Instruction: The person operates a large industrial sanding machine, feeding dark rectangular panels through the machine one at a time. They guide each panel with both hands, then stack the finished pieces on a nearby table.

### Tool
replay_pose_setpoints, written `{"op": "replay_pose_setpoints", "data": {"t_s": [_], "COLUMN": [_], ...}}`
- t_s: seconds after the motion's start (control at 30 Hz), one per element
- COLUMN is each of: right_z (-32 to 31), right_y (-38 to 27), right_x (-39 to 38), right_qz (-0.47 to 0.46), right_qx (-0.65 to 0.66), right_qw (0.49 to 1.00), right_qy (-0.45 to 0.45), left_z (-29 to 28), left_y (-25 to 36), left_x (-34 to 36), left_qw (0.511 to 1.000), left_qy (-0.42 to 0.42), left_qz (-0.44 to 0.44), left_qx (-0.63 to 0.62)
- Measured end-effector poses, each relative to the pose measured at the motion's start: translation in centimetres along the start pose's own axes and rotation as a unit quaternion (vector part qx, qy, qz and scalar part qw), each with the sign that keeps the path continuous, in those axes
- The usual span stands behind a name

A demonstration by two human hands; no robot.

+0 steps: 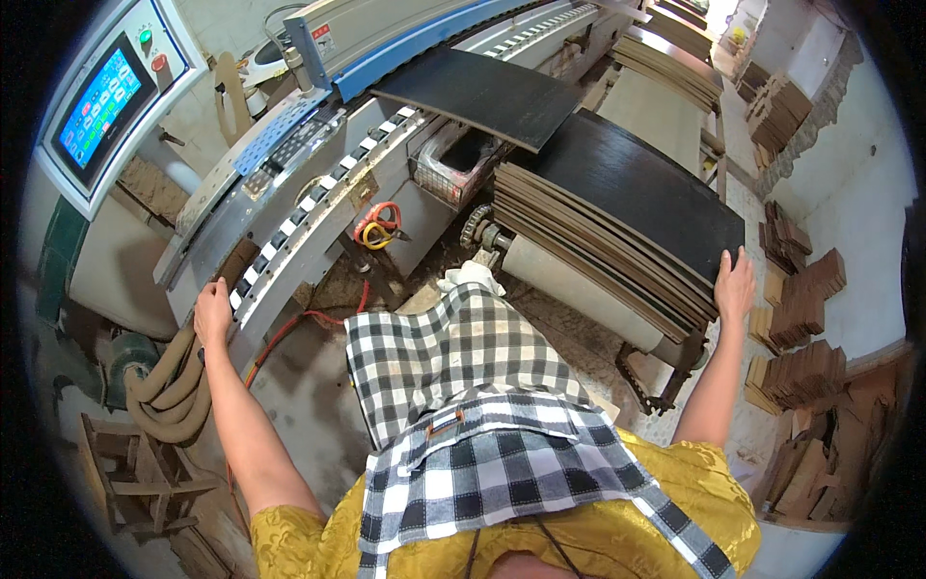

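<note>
My left hand (213,311) is at the near end of the machine's roller rail (318,198), its fingers bent together against the end of the rail. At the right, my right hand (735,286) touches the near right corner of a stack of boards (598,232), its fingers stretched out and apart. The top board (641,174) of that stack is black; the edges below it are brown. Another black board (482,92) lies across the roller rail, one end under the machine's blue and grey beam (405,48) and one corner reaching over the stack.
A control panel (104,111) with a lit screen stands at the left. Scissors (379,227) with red and yellow handles hang below the rail. The stack rests on a roller conveyor (579,289). More brown boards (805,299) lean along the right wall. Hoses (164,386) coil at lower left.
</note>
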State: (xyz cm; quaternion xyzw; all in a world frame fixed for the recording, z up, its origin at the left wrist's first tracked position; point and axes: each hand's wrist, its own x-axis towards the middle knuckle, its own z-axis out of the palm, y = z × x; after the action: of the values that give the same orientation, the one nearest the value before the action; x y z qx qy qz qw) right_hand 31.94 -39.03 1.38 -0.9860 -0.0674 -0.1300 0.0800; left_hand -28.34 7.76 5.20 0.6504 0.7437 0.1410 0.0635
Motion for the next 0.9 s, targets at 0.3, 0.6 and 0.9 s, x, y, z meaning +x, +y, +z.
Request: {"op": "replay_pose_setpoints", "data": {"t_s": [0.3, 0.6, 0.9], "right_z": [1.9, 0.1, 0.6], "right_y": [3.9, 8.7, 2.6], "right_x": [5.3, -7.9, -15.3], "right_qz": [0.064, 0.262, 0.105], "right_qx": [0.141, 0.734, 0.807], "right_qw": [0.985, 0.608, 0.483], "right_qy": [-0.075, -0.15, -0.323], "left_z": [0.3, -0.1, 0.5], "left_y": [-0.6, -0.2, -0.8], "left_x": [0.1, -0.6, 0.0], "left_qw": [1.0, 1.0, 1.0], "left_qy": [-0.005, 0.003, 0.01], "left_qz": [-0.004, -0.001, 0.001], "left_qx": [-0.011, -0.024, -0.026]}}
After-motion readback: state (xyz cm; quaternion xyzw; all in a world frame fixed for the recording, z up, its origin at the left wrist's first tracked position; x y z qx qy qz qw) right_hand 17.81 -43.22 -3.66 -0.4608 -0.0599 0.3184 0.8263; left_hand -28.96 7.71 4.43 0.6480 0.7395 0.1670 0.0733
